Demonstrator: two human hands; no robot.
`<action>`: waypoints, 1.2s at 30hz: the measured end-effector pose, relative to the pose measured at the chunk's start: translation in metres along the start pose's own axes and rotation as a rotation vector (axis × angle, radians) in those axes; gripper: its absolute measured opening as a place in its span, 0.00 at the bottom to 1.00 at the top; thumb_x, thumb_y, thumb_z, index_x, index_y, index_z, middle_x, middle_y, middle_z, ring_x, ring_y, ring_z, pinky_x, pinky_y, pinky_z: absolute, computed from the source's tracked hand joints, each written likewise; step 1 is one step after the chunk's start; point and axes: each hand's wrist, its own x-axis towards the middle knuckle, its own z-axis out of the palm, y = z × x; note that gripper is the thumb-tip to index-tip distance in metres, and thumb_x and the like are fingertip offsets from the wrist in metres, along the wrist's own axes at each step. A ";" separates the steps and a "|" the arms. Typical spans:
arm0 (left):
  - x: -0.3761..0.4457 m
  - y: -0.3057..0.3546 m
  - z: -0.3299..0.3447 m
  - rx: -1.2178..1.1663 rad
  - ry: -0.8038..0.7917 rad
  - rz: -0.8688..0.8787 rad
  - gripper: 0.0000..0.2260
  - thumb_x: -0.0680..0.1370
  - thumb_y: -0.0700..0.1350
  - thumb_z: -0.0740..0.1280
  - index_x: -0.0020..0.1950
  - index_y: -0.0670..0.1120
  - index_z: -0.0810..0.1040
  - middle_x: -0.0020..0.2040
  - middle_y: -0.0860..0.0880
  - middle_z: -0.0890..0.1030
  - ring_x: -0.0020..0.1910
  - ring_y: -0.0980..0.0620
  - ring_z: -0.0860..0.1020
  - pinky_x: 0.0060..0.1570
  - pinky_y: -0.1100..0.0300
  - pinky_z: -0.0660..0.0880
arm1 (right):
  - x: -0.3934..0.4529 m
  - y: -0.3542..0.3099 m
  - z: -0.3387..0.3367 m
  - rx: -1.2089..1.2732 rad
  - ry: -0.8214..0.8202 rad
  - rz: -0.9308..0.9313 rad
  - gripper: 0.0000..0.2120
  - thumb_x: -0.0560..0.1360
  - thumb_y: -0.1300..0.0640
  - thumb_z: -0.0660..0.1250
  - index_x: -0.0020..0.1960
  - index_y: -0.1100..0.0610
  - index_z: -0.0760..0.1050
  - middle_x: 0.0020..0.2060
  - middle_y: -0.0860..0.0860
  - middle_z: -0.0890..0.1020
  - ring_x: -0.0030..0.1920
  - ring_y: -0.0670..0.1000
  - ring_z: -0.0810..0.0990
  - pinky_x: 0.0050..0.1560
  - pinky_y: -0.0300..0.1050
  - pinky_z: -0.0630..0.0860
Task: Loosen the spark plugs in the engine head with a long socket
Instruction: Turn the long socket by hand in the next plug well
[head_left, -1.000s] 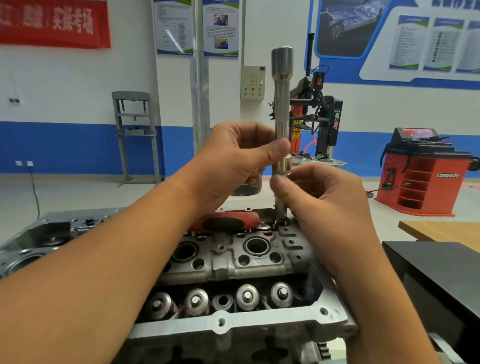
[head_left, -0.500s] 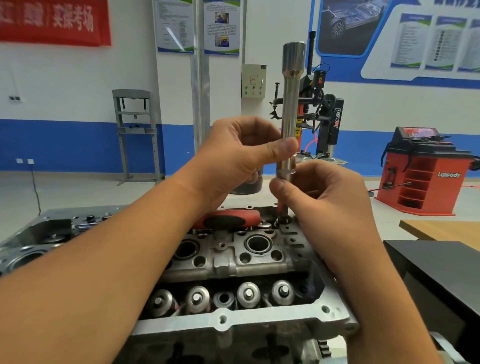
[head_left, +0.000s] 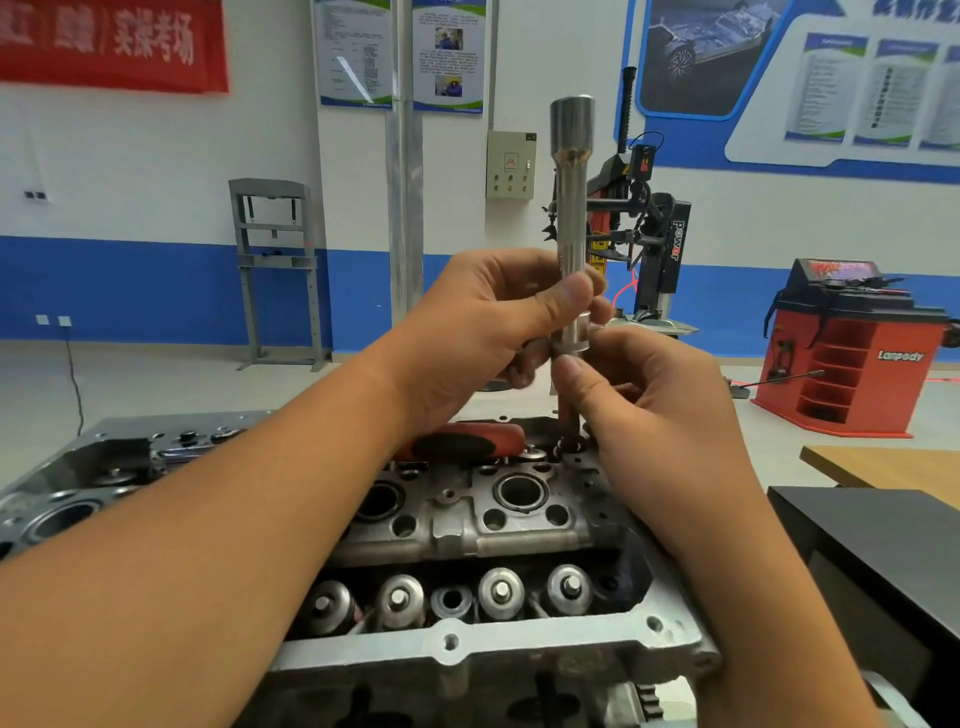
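Socket (head_left: 570, 218) tip behind right hand (head_left: 654, 410)

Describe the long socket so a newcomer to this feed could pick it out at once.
Start at the grey engine head filling the lower middle of the view, then look just above its far edge where both hands meet. The long socket is the upright polished steel tube that the left hand and right hand pinch near its lower end. Unlike the red-handled tool lying flat on the head, it stands vertical, with a wider top.

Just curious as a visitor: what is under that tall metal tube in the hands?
Below the long socket, a thin shaft runs down towards the engine head. The right hand covers most of it; where it ends stays hidden.
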 end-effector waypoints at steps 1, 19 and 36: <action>0.000 0.000 0.000 -0.017 -0.016 -0.009 0.08 0.82 0.42 0.67 0.58 0.42 0.83 0.50 0.44 0.86 0.34 0.44 0.67 0.31 0.59 0.65 | 0.000 0.000 0.000 -0.008 -0.014 -0.003 0.04 0.79 0.55 0.72 0.46 0.49 0.83 0.37 0.44 0.86 0.36 0.46 0.82 0.39 0.43 0.79; 0.001 0.000 -0.002 0.003 0.018 -0.002 0.06 0.83 0.39 0.66 0.56 0.41 0.83 0.47 0.42 0.87 0.35 0.43 0.66 0.31 0.59 0.63 | 0.000 0.000 0.000 0.055 0.048 0.039 0.02 0.77 0.53 0.75 0.46 0.50 0.84 0.37 0.48 0.86 0.38 0.51 0.85 0.40 0.48 0.83; -0.001 0.005 -0.003 0.081 0.036 0.024 0.11 0.70 0.50 0.76 0.47 0.45 0.84 0.42 0.39 0.85 0.37 0.41 0.70 0.32 0.56 0.63 | 0.003 -0.002 0.001 0.184 0.045 0.069 0.07 0.71 0.56 0.81 0.41 0.51 0.83 0.33 0.47 0.85 0.30 0.41 0.80 0.31 0.33 0.74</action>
